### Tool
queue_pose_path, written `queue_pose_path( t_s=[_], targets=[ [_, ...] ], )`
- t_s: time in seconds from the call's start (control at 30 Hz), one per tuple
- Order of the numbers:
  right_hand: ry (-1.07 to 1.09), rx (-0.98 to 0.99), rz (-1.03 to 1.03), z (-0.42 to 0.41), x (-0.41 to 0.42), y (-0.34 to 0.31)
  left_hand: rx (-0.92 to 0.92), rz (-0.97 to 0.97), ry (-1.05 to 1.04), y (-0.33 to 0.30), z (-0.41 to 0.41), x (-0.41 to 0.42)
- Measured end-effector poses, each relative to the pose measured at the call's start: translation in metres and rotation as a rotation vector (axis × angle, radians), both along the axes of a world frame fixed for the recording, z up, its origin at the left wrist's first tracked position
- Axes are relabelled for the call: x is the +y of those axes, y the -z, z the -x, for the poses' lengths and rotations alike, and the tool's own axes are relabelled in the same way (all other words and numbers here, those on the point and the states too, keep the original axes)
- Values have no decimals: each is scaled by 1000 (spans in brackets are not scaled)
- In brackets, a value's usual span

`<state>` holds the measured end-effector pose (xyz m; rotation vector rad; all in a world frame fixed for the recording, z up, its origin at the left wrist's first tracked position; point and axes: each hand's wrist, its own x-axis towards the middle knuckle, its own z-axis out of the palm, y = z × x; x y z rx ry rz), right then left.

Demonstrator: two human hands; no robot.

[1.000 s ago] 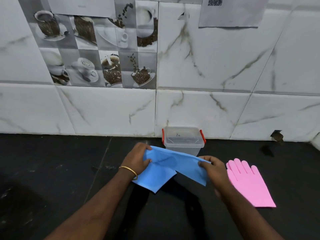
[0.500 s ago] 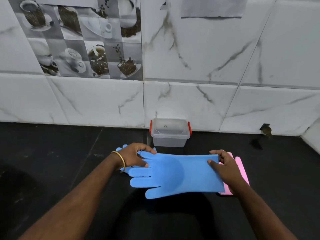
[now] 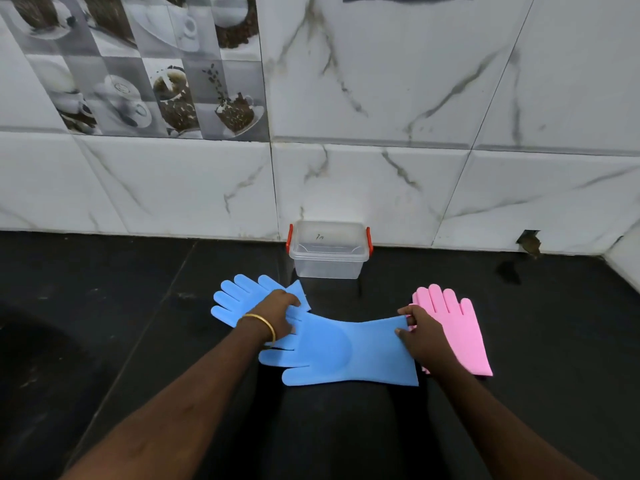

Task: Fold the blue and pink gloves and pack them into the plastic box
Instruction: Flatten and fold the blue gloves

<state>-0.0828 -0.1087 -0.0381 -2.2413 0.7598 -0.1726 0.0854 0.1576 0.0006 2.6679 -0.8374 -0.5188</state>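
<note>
The blue glove you are working on now lies spread flat on the black counter, fingers left and cuff right; a second ago it hung doubled over in the air. Your left hand presses its fingers down, and your right hand pinches the cuff corner. A second blue glove has appeared beneath, and the pink gloves are uncovered again. So folding restarts from flat. The plastic box waits by the wall, apparently with its lid on.
</note>
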Motion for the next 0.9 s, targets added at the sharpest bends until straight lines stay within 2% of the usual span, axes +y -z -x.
queue_pose_path(
  t_s=[0.1, 0.2, 0.33, 0.47, 0.57, 0.67, 0.77, 0.83, 0.9],
  targets=[
    [-37, -16, 343, 1, 18, -3, -249, -46, 42, 2, 26, -11],
    [-226, 18, 476, 0, 46, 4, -256, -71, 219, 20, 55, -23],
    [-420, 221, 463, 1, 68, 28, -183, -216, 237, 58, 75, -16],
    [-436, 341, 442, 9, 71, 49, -198, -202, 200, 81, 78, -5],
    [-361, 324, 470, 4, 76, 47, -172, -177, 179, 86, 78, -7],
    [-242, 170, 543, -19, 84, 29, -65, -166, 197, 77, 71, -9],
    [-203, 35, 436, -56, 96, 9, 27, -75, 206, 54, 58, -1],
    [-229, 13, 299, -83, 105, -2, 12, 9, 188, 39, 49, 9],
    [-313, 32, 263, -108, 116, -8, -44, 46, 178, 27, 41, 23]
  ],
)
